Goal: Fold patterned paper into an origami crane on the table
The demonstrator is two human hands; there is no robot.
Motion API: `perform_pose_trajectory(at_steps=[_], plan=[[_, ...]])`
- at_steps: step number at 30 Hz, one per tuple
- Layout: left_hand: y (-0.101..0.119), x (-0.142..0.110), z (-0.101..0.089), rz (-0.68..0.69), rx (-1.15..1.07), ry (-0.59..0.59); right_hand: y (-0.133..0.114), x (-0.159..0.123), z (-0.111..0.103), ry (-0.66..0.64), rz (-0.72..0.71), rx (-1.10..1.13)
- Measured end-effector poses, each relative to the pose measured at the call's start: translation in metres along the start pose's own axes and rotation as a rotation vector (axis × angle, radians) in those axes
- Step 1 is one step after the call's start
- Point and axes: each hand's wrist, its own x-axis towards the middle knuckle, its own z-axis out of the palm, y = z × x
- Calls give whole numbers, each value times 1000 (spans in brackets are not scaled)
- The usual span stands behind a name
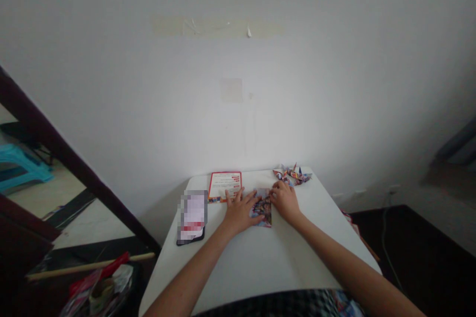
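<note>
The fingers of the left hand point(238, 214) are spread, and they lie on the left part of a patterned paper point(265, 212). The fingers of the right hand point(288, 201) are bent and close together at the upper right corner of this paper; whether they pinch it, I cannot tell. So the paper is between the two hands, flat on the white worktop point(260, 270), partly covered by the fingers. Just beyond the left fingers there is a printed card point(223, 184) with a red border. Beyond the right fingers, near the far edge, some folded paper pieces point(295, 175) with pointed ends are lying. Farther to the left of the left fingers is a phone point(192, 214), its screen blurred. Behind all these things, the pale wall point(223, 129) rises from the far edge of the worktop.
</note>
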Motion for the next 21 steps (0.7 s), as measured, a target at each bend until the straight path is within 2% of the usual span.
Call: perform_pose_trajectory(at_steps=[12,21], plan=[[-2,0,5,5,-6,22,-4,17,2,-23,52,-89],[-1,-1,3,0,-18,14,1,17,7,12,37,-87]])
